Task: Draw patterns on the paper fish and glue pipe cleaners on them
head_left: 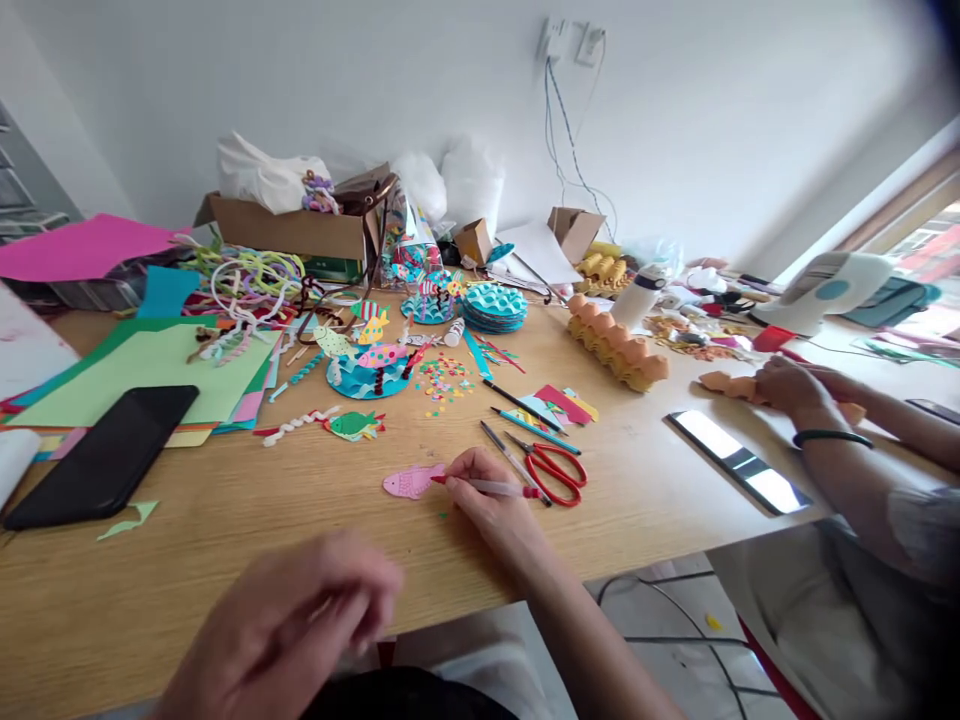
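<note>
My right hand (487, 500) is closed round a red pen (491, 487), its tip touching a pink paper fish (411, 482) that lies flat on the wooden table (225, 560). Red-handled scissors (553, 468) lie just right of this hand, with other pens (525, 415) beside them. My left hand (300, 620) hangs blurred over the table's near edge; its fingers are smeared by motion and I cannot make out whether it holds anything.
A black phone (105, 455) lies on the left beside coloured paper sheets (150, 375). Paper fish on a blue disc (371, 370), confetti, pipe cleaners and boxes crowd the back. On the right, another person's hands (787, 385) hold egg carton pieces; a second phone (739, 462) lies there.
</note>
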Demonstrator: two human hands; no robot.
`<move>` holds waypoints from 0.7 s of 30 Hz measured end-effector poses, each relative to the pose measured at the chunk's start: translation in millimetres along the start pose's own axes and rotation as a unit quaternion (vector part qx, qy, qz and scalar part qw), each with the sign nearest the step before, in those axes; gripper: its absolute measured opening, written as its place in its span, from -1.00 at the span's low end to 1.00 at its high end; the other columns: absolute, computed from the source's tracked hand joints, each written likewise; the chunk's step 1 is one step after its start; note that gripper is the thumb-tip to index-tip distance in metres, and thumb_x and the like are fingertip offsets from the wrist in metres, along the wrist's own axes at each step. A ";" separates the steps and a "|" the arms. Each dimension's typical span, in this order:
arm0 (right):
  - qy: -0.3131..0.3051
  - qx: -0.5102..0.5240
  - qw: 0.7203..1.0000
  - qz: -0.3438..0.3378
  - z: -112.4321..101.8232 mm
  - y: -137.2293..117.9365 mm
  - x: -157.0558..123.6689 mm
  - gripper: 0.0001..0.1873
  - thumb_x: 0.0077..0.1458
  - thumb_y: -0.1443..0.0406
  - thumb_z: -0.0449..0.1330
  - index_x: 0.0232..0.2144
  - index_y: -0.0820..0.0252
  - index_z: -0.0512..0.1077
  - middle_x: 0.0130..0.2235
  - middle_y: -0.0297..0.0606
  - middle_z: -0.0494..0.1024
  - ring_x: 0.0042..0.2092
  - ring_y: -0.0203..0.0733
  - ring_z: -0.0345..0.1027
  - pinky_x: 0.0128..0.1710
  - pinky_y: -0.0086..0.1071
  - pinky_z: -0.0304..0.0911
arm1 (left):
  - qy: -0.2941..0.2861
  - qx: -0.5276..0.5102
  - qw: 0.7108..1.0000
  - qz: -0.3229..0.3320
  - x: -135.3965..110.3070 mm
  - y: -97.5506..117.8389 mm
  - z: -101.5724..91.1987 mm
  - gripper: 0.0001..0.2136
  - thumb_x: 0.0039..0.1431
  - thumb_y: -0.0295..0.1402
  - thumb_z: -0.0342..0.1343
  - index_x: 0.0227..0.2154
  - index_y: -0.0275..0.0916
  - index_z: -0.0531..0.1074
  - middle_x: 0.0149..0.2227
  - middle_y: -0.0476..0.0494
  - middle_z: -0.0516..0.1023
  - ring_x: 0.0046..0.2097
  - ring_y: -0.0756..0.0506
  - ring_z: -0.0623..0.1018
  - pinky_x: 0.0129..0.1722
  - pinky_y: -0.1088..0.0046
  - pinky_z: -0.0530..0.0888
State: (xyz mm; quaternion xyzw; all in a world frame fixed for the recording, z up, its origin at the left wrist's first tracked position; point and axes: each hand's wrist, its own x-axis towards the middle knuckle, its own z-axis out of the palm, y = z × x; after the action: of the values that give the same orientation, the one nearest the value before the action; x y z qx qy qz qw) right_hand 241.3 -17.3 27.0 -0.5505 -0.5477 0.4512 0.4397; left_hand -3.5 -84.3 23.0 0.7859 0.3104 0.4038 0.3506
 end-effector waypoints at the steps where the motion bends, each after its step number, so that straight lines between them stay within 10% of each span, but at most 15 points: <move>1: 0.002 -0.003 1.000 -0.001 0.5 0.4 0.4 -0.97 -0.08 0.35 0.17 -0.51 0.14 0.36 -0.52 -0.42 0.40 -0.45 -0.29 0.21 -0.44 -0.44 0.10 | 0.027 -0.044 0.998 -0.021 36.9 16.9 1.9 -0.79 0.40 -0.45 -0.08 -0.27 -0.17 0.45 -0.44 0.04 0.50 -0.43 0.02 0.49 -0.42 0.53 0.48; 5: -0.010 0.013 1.000 -0.009 0.8 1.1 4.2 -0.89 -0.07 0.35 0.21 -0.53 0.13 0.31 -0.54 -0.45 0.37 -0.46 -0.30 0.18 -0.46 -0.45 0.08 | 0.030 -0.191 0.981 -0.022 146.6 55.0 13.5 -0.84 0.14 -0.53 -0.08 -0.38 -0.20 0.37 -0.52 0.06 0.44 -0.51 0.04 0.46 -0.51 0.56 0.44; 8: -0.018 0.039 0.999 -0.014 0.6 -0.8 9.0 -0.92 -0.10 0.36 0.16 -0.52 0.13 0.29 -0.55 -0.48 0.33 -0.49 -0.33 0.12 -0.48 -0.46 0.06 | -0.034 -0.076 0.997 0.005 172.5 41.1 13.8 -0.81 0.07 -0.54 -0.16 -0.39 -0.20 0.33 -0.51 0.05 0.42 -0.48 0.01 0.48 -0.48 0.55 0.45; 15: 0.002 -0.014 1.000 0.011 7.2 -8.7 12.5 -0.90 -0.14 0.40 0.13 -0.59 0.12 0.28 -0.59 -0.48 0.31 -0.52 -0.34 0.11 -0.53 -0.47 -0.02 | -0.140 0.119 0.978 0.097 132.1 -26.6 -11.0 -0.71 0.03 -0.59 -0.13 -0.50 -0.20 0.48 -0.49 0.01 0.52 -0.42 -0.01 0.49 -0.40 0.55 0.40; 21: -0.008 -0.023 0.999 0.024 14.9 -10.3 12.5 -0.88 -0.12 0.43 0.13 -0.57 0.11 0.30 -0.59 -0.48 0.33 -0.52 -0.33 0.14 -0.54 -0.46 -0.01 | -0.158 0.203 0.955 0.151 94.5 -57.5 -18.0 -0.48 0.20 -0.63 -0.18 0.09 -0.16 0.50 -0.05 -0.14 0.64 -0.03 -0.09 0.60 0.01 0.40 0.53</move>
State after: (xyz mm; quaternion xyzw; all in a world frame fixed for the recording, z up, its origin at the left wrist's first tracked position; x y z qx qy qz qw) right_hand 224.5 -4.8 33.9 -0.5700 -0.5483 0.4530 0.4115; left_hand 14.9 26.3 24.0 0.9319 0.2042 0.2510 0.1639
